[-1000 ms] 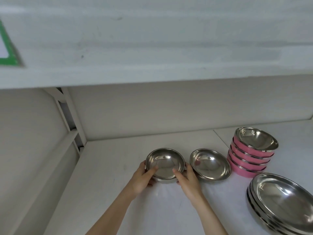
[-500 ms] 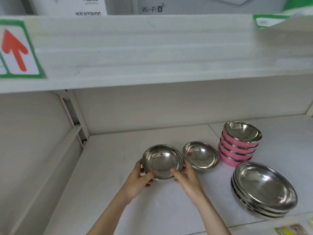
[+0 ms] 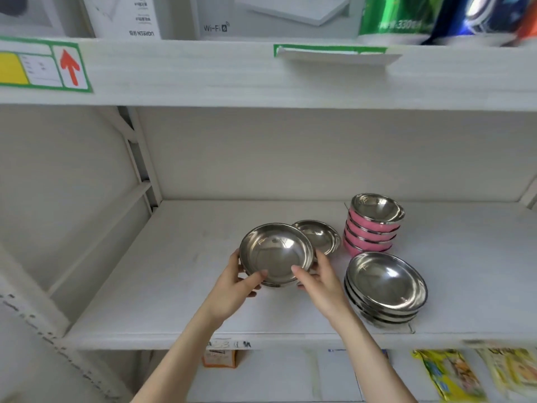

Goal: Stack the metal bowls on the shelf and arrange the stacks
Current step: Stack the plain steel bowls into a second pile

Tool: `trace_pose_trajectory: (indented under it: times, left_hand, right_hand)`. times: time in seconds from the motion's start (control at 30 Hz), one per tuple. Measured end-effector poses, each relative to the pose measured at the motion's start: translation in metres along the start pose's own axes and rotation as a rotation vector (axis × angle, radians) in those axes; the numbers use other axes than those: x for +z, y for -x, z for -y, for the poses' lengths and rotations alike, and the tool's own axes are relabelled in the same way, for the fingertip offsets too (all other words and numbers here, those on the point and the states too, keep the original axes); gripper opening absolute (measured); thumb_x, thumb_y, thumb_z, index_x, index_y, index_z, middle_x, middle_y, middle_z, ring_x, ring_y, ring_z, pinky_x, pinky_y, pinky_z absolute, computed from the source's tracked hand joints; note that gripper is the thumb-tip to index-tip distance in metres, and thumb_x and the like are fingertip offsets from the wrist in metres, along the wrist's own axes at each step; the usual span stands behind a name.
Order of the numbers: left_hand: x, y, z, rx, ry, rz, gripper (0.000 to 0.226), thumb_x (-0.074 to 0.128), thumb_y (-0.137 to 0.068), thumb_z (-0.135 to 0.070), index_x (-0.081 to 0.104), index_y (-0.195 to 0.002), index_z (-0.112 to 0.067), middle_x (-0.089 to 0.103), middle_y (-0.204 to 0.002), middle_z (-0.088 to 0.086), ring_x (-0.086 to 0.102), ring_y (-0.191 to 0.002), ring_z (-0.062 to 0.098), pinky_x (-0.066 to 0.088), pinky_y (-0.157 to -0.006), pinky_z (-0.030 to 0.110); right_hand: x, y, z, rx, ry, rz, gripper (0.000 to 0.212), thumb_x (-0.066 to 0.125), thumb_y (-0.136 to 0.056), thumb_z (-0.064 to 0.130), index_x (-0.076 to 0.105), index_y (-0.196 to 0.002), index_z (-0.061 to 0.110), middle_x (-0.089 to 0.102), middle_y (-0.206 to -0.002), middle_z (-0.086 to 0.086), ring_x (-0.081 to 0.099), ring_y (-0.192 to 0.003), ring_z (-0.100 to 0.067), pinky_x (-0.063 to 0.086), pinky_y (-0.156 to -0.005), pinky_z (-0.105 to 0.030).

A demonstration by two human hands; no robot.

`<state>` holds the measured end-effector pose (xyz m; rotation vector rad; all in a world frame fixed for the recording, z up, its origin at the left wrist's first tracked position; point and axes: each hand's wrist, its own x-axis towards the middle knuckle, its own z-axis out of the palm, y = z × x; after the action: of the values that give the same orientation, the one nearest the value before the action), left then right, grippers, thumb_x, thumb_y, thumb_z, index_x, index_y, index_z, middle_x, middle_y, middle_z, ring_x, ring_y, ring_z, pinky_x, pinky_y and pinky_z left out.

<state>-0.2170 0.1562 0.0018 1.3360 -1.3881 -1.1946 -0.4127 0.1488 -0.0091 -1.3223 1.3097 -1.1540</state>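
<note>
A small stack of shiny metal bowls (image 3: pixel 276 253) is held just above the white shelf (image 3: pixel 162 274), tilted a little toward me. My left hand (image 3: pixel 238 283) grips its left rim and my right hand (image 3: pixel 318 282) grips its right rim, thumbs on the front edge. Behind it to the right a second small metal bowl (image 3: pixel 321 235) rests on the shelf, partly hidden by the held stack. Farther right stand a stack of pink-sided metal bowls (image 3: pixel 373 225) and, nearer me, a stack of large metal bowls (image 3: pixel 385 286).
The upper shelf board (image 3: pixel 261 80) hangs low over the bowls, with boxes and cans on top. A slanted white frame post (image 3: pixel 139 158) stands at the back left. Yellow packets (image 3: pixel 453 373) lie on the level below.
The view has pulled back and tipped up, showing the upper shelf. Both hands have lifted the bowl stack off the shelf and drawn it toward me; it now overlaps the second bowl.
</note>
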Motion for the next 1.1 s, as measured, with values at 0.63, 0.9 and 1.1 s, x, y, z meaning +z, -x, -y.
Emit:
trace_pose_trajectory:
  times: [0.63, 0.9, 1.1]
  left_hand:
    - [0.179, 0.015, -0.067, 0.144, -0.013, 0.026, 0.047, 0.066, -0.089, -0.02, 0.04, -0.112, -0.051, 0.056, -0.117, -0.013, 0.062, -0.092, 0.012, 0.052, -0.068, 0.018]
    - [0.221, 0.005, -0.052, 0.055, -0.097, -0.077, 0.057, 0.07, -0.072, -0.041, 0.046, -0.124, -0.047, 0.054, -0.126, -0.006, 0.059, -0.109, 0.016, 0.049, -0.097, 0.04]
    - [0.233, 0.012, -0.041, -0.031, -0.238, -0.093, 0.065, 0.064, -0.08, -0.039, 0.033, -0.136, -0.04, 0.034, -0.124, -0.007, 0.055, -0.103, 0.011, 0.042, -0.093, 0.025]
  right_hand:
    - [-0.193, 0.036, 0.017, -0.076, 0.115, -0.028, 0.03, 0.064, -0.087, 0.025, 0.058, -0.114, 0.037, 0.071, -0.101, 0.01, 0.066, -0.093, -0.007, 0.051, -0.084, -0.028]
    - [-0.233, 0.013, -0.012, -0.007, 0.166, 0.093, 0.022, 0.068, -0.082, 0.026, 0.064, -0.103, 0.032, 0.07, -0.094, 0.007, 0.065, -0.085, -0.008, 0.05, -0.078, -0.028]
    - [-0.236, 0.012, -0.031, 0.047, 0.22, 0.093, 0.036, 0.066, -0.064, 0.05, 0.066, -0.096, 0.033, 0.064, -0.105, -0.003, 0.064, -0.091, -0.013, 0.052, -0.085, -0.034]
